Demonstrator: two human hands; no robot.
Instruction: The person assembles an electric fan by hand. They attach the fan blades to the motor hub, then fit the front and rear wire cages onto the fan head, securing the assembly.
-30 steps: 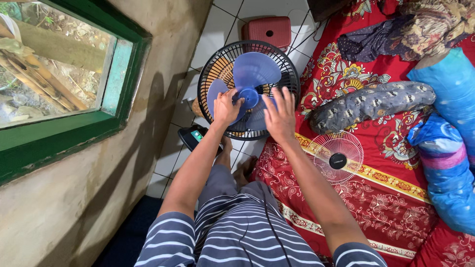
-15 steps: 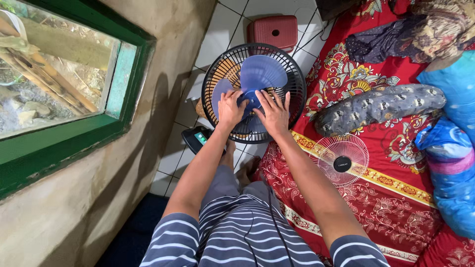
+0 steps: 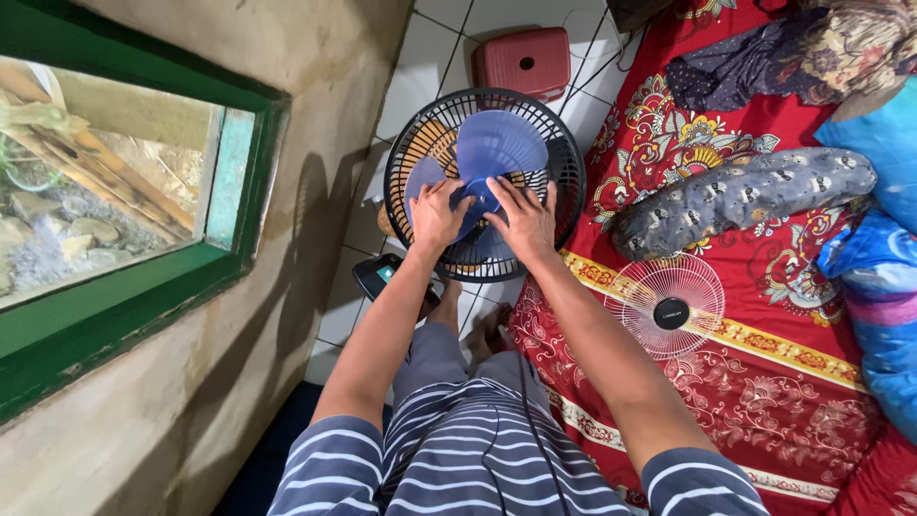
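Your left hand [image 3: 435, 215] lies flat on the blue fan blades [image 3: 487, 153], fingers spread a little and loosely curved, the tips pressing the left blade just beside the hub; it grips nothing that you can see. Your right hand [image 3: 523, 222] rests on the lower right blade, fingers fanned wide and pointing up toward the hub, with the thumb reaching in toward the centre. Whether that thumb and forefinger pinch the hub itself cannot be told from here. Both hands nearly meet at the middle of the blades.

The blades sit inside the black rear guard [image 3: 564, 153] of the fan, which stands on the white tiled floor [image 3: 420, 67] close to the edge of the red patterned mattress [image 3: 745, 382]. The fan's dark base [image 3: 377, 275] shows below your left forearm.

The white front grille [image 3: 666, 306] lies detached on the mattress near its floor-side edge, just beside your right forearm. A grey bolster pillow [image 3: 745, 196] lies beyond it, and a red plastic stool [image 3: 521, 59] stands on the floor behind the fan. A green-framed window [image 3: 143, 296] is set in the wall on your left.
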